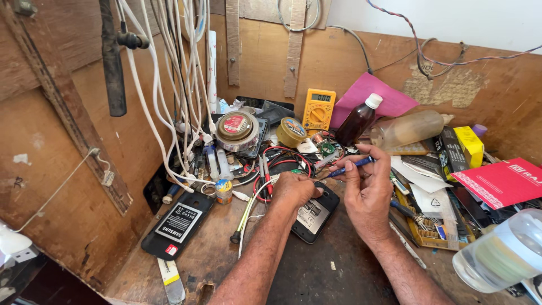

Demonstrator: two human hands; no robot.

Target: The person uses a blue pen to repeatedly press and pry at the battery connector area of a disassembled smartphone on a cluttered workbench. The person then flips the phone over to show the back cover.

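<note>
An opened black mobile phone (316, 214) lies back-up on the dark wooden bench, its inner label showing. My left hand (291, 189) rests on its upper left edge, fingers curled down onto it. My right hand (367, 186) hovers just to the right of the phone and pinches a slim blue-handled tool (353, 165) whose tip points left toward my left hand. The tool's tip is hidden between the hands.
A black phone back cover with a battery (178, 223) lies at the left. Behind the hands: red and black probe leads (271, 169), round tins (237, 127), a yellow multimeter (318, 110), a brown bottle (358, 120), a clear bottle (409, 129). A circuit board (429, 229) and plastic jar (502, 251) sit right.
</note>
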